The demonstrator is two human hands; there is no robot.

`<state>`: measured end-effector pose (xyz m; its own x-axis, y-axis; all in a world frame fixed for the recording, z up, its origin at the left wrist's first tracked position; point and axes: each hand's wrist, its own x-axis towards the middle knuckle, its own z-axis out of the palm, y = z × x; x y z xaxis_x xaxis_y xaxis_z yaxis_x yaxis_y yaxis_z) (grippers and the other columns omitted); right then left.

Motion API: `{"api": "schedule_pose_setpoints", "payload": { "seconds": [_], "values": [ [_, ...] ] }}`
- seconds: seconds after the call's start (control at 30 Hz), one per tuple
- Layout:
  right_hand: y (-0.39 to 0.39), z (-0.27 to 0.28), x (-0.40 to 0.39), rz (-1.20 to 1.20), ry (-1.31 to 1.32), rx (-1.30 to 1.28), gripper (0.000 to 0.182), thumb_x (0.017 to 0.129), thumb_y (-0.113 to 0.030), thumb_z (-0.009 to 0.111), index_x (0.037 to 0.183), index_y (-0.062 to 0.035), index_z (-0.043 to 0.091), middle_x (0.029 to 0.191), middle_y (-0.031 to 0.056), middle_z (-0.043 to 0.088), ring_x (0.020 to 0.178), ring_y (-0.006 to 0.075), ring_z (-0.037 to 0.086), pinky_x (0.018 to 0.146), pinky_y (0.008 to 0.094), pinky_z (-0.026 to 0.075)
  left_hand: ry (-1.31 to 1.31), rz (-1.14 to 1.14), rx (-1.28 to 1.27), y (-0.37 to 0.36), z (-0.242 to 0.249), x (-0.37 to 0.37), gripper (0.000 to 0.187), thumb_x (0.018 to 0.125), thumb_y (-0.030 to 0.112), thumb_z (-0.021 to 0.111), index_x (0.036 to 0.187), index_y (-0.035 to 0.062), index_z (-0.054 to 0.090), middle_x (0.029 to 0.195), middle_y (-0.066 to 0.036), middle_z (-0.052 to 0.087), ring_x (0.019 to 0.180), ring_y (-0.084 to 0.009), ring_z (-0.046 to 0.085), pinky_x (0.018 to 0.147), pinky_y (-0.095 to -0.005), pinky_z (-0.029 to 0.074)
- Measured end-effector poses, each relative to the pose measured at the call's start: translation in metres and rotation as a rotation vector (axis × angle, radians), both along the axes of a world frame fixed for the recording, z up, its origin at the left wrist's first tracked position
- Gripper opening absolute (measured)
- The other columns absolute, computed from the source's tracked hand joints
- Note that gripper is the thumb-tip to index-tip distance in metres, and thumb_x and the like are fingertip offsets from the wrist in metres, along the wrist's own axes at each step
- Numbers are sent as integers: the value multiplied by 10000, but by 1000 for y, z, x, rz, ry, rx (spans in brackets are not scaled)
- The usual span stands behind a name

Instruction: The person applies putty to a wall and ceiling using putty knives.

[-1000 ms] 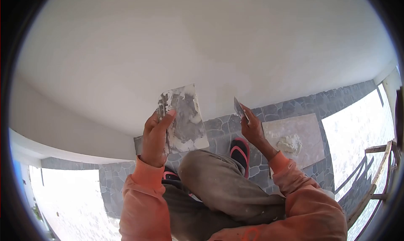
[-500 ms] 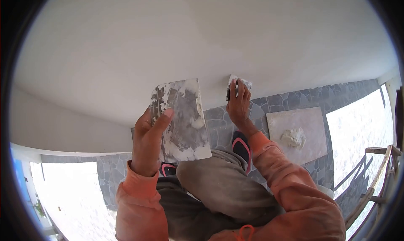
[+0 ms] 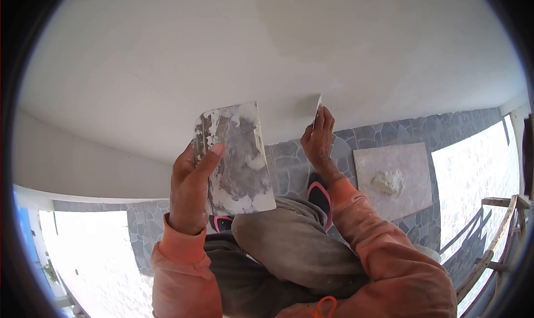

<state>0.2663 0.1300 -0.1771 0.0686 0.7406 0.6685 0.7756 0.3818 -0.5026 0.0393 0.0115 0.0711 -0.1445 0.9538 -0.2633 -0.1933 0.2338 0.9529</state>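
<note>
My left hand grips a flat rectangular plate by its left side, thumb across the face. White putty is smeared over the plate, thickest along its edges. Close to the lower part of the white wall, my right hand is closed on a thin putty scraper. The scraper shows nearly edge-on, and its upper end is at the wall surface; whether it touches cannot be told. Fingers hide its lower part. Above it a greyer, damp-looking patch spreads over the wall.
A square board on the stone-patterned floor carries a mound of white putty. A wooden frame stands at the far right. My sandalled foot is close to the wall's base.
My right hand has turned the scraper from showing its putty-covered face to nearly edge-on. The plate in my left hand has shifted slightly left.
</note>
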Motion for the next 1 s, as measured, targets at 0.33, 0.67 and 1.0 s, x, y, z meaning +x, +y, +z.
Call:
{"api": "schedule_pose_setpoints", "payload": {
  "seconds": [0.33, 0.67, 1.0],
  "values": [
    [-28, -30, -2, 209, 238, -189, 526, 872, -37, 516, 1368, 77, 383, 1285, 263, 475, 1175, 448, 493, 1008, 492, 417, 3, -27, 33, 7, -1, 11, 330, 944, 188, 624, 1202, -16, 603, 1005, -21, 647, 893, -80, 581, 806, -245, 471],
    [-21, -21, -36, 272, 334, -186, 440, 937, 8, 420, 1367, 82, 366, 1308, 277, 430, 1201, 457, 463, 1030, 463, 408, 2, -36, 19, 6, 2, 7, 352, 939, 191, 624, 1213, -26, 592, 1017, -35, 650, 901, -91, 591, 809, -248, 477],
    [-1, -12, -24, -134, 205, -73, 561, 856, 44, 483, 1399, 78, 346, 1301, 255, 439, 1213, 427, 455, 1006, 482, 420, 3, -46, 17, 1, -3, 1, 356, 944, 194, 621, 1221, -28, 593, 1014, -28, 655, 904, -89, 601, 809, -249, 488]
  ]
}}
